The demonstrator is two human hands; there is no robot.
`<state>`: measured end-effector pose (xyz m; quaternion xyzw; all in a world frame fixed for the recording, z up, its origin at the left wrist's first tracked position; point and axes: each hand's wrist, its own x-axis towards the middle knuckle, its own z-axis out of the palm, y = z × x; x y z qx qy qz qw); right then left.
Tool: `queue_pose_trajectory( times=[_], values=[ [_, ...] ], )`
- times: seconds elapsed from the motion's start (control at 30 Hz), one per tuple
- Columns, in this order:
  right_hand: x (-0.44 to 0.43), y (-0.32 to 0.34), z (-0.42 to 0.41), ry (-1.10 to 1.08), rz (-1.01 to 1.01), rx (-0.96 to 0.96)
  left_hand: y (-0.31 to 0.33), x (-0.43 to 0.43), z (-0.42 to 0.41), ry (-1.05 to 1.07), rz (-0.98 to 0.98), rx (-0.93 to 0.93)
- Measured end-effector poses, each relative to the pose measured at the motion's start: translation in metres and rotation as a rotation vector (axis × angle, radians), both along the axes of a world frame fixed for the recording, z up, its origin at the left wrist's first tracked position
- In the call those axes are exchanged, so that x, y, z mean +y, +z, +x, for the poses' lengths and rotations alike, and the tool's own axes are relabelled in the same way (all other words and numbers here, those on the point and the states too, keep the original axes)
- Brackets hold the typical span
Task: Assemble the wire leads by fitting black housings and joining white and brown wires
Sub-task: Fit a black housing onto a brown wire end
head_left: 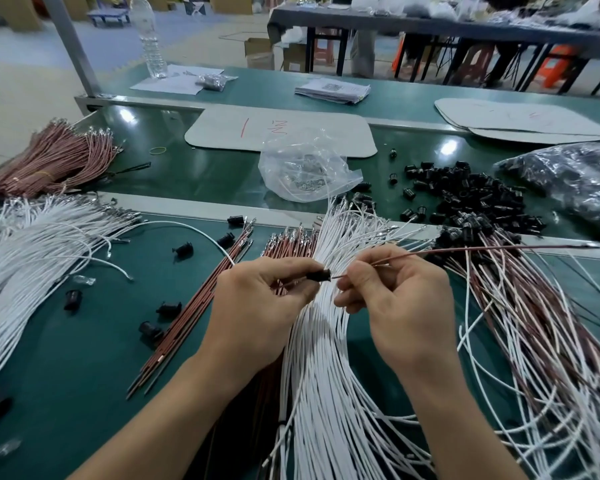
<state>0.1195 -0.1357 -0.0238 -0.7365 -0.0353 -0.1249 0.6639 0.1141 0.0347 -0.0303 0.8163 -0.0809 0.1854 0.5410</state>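
place: factory assembly floor | signs: green workbench (194, 174), wire bundles (32, 237), housing heap (465, 192), cartons (258, 53)

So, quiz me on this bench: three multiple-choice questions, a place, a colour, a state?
1. Where is the water bottle? A) back left B) beside the hands C) on the floor
2. The wire the right hand pinches is: A) white B) brown C) green
3. The left hand is: A) flat open B) holding a black housing C) empty, fisted
Answers: 1 A, it stands far back on the left; 2 B, the wire is brown; 3 B, it grips the housing.
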Motion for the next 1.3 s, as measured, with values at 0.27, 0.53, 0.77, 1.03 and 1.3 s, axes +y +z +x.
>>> queue_pose_trajectory(
  times=[0.27,0.53,0.77,1.03,1.3],
  values=[
    [0.006,0.000,-0.003,0.016,-0.007,0.020,-0.001,0.001,-0.001,0.078,0.054,-0.058],
    [0.004,0.004,0.000,0.040,0.234,0.203,0.003,0.000,0.000,-0.097,-0.020,0.003],
    [0.002,0.008,0.001,0.057,0.423,0.298,0.002,-0.003,0.002,-0.056,-0.183,0.165],
    [0.008,0.004,-0.001,0.159,0.353,0.318,0.001,-0.007,0.001,-0.068,-0.193,0.124],
    [0.018,0.002,-0.010,0.129,-0.057,0.169,0.001,-0.014,0.002,-0.055,-0.419,0.196]
  ],
)
